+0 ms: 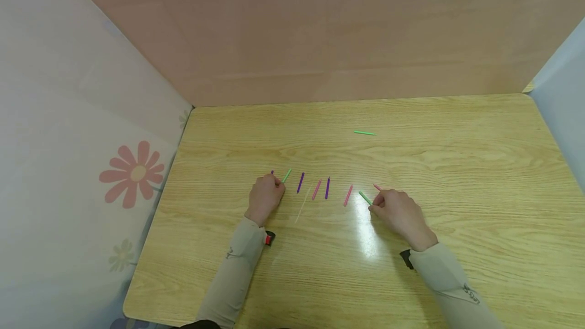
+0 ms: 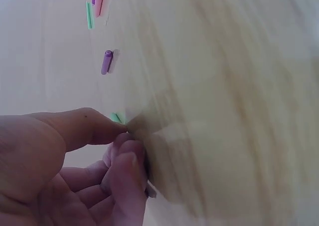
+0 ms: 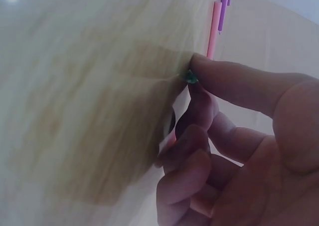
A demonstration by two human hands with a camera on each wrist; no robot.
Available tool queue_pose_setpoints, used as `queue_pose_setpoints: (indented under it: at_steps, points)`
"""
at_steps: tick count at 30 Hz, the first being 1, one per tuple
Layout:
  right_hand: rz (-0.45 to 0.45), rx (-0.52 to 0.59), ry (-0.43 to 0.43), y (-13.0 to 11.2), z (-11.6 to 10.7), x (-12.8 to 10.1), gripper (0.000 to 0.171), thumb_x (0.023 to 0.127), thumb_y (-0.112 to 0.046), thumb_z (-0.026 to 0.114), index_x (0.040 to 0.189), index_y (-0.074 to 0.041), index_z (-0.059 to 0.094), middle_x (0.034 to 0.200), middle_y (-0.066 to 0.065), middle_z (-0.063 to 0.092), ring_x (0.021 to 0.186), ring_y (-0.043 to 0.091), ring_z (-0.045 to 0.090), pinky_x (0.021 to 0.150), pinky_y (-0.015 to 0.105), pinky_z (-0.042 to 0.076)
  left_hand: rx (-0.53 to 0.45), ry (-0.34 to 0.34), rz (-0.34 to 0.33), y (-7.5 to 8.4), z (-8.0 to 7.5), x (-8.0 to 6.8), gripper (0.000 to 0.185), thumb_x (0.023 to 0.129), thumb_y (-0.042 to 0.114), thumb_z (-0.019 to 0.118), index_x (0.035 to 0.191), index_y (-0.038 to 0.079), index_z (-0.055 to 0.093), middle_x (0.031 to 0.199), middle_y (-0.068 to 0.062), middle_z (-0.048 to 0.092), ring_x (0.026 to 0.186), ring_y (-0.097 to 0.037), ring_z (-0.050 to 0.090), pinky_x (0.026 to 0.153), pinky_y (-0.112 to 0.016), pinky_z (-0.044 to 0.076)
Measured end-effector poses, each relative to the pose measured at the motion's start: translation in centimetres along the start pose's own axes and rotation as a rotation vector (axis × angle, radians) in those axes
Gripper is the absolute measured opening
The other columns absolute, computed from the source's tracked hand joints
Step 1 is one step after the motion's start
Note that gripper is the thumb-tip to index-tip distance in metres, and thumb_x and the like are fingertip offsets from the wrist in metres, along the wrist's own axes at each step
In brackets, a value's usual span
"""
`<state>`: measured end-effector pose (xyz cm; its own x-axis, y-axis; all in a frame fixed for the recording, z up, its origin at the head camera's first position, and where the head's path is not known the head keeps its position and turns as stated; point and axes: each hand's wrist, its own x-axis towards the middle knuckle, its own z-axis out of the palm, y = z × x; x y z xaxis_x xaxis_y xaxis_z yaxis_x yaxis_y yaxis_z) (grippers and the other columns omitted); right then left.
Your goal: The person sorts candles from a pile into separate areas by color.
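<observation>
Several short coloured sticks lie in a loose row on the wooden table. My left hand rests at the row's left end, fingers curled. In the left wrist view its thumb and fingers pinch the end of a green stick, which shows beside the hand in the head view as the green stick. A purple tip pokes out past the knuckles. At the right end my right hand pinches another green stick between thumb and finger; its end shows in the right wrist view. A pink tip lies just behind that hand.
Between the hands lie a purple stick, a pink stick, another purple stick, a pink stick and a pale thin stick. One green stick lies alone farther back. Walls close the table's left, back and right sides.
</observation>
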<state>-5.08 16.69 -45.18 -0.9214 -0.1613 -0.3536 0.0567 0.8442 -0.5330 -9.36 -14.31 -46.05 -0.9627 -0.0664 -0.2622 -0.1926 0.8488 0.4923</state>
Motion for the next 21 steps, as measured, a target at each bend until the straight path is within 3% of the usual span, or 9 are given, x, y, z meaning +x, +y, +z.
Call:
queue_pose_setpoints:
  at_steps: [21]
  points:
    - [-0.011, 0.031, -0.001, -0.03, 0.01, -0.15, 0.017, 0.088, -0.021, 0.065, 0.089, -0.005, 0.069, 0.085, 0.007, 0.069, 0.067, 0.016, 0.057, 0.052, 0.028, 0.042, -0.018, -0.018, 0.059, -0.84, 0.08, 0.57, 0.017, 0.085, 0.012, 0.059, 0.089, 0.001, 0.071, 0.083, -0.011, 0.07, 0.057, -0.014, 0.055, 0.05, -0.023, 0.043]
